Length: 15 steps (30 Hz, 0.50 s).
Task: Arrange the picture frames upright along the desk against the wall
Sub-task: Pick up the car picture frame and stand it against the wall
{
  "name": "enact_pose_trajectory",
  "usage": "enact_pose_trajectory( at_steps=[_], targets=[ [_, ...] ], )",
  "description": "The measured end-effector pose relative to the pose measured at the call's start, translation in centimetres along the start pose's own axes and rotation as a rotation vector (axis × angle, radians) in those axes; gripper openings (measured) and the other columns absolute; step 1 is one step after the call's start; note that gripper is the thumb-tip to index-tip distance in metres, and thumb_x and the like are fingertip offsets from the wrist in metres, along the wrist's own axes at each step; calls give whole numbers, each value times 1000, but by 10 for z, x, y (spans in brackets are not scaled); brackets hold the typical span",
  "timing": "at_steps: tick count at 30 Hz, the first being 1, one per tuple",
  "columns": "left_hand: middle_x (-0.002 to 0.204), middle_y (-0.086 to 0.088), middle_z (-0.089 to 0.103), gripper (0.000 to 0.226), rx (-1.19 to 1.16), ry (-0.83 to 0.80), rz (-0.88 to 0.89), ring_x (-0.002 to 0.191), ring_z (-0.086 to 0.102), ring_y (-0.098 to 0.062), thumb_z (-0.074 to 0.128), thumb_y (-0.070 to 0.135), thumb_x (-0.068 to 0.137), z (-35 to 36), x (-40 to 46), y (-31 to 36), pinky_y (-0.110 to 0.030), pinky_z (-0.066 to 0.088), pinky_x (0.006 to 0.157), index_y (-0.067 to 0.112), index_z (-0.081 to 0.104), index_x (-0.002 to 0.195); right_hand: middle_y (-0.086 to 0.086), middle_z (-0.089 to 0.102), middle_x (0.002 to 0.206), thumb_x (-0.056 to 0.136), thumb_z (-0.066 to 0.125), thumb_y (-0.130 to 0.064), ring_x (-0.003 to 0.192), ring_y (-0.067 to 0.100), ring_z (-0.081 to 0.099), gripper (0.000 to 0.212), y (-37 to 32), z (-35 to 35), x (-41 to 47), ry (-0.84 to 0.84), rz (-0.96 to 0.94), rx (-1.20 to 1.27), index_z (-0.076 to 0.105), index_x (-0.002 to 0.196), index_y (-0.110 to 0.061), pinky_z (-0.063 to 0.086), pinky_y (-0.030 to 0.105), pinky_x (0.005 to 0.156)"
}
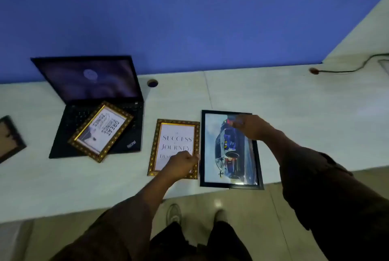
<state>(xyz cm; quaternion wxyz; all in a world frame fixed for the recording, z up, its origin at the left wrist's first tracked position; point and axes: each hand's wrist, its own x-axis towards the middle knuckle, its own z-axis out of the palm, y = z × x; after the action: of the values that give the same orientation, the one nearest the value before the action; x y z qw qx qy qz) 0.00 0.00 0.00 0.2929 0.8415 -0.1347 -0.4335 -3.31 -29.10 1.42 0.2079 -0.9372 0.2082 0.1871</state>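
A black-framed car picture (210, 149) lies flat at the desk's front edge. My right hand (251, 127) covers its upper right corner, fingers closed over the edge. My left hand (182, 162) rests with curled fingers at its left edge, over the lower right corner of a gold frame reading "Success" (175, 134), which lies flat beside it. A second gold frame reading "Great things" (101, 131) lies tilted on the laptop keyboard. Part of a dark frame (10, 137) shows flat at the far left edge.
An open black laptop (90, 79) stands at the back left against the blue wall (189, 18). The white desk (284, 102) has a cable hole (152, 83) and, at the far right, a black cable (345, 70). My shoes and the tiled floor show below the desk edge.
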Motion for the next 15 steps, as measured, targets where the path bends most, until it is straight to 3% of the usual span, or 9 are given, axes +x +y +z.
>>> enact_pose_trajectory(
  at_steps=[2,5,8,12,15],
  targets=[
    [93,-9,68,52,-52,10,-62,90,64,-22,46,58,96,12,9,-7,-32,45,77,9,62,90,17,67,108,102,45,-49,106,34,63,47,5,4,22,-56,-51,-34,66,109,-8,46,39,90],
    [109,-10,69,52,-151,0,-183,103,65,-26,49,57,95,33,3,-14,-42,51,97,10,67,106,20,63,119,99,47,-55,112,39,60,52,12,10,56,-76,-47,-83,60,120,-10,48,42,90],
    [111,-9,69,49,-259,43,-284,105,65,-26,52,55,94,68,-4,-13,-42,51,99,10,68,110,21,55,131,96,51,-59,123,41,54,59,25,12,89,-46,-108,-95,53,136,-15,47,51,101],
    [103,-17,73,58,-466,102,-387,94,70,-29,60,59,85,115,-3,-10,-39,54,84,4,68,100,21,51,136,97,51,-55,126,41,51,59,39,7,123,14,-155,-202,48,142,-17,43,52,103],
    [116,-17,72,50,-553,93,-421,111,66,-36,60,59,76,150,1,0,-49,53,99,15,72,98,22,51,137,96,49,-57,126,42,53,61,48,10,137,-92,-153,-249,47,141,-16,42,52,106]
  ],
)
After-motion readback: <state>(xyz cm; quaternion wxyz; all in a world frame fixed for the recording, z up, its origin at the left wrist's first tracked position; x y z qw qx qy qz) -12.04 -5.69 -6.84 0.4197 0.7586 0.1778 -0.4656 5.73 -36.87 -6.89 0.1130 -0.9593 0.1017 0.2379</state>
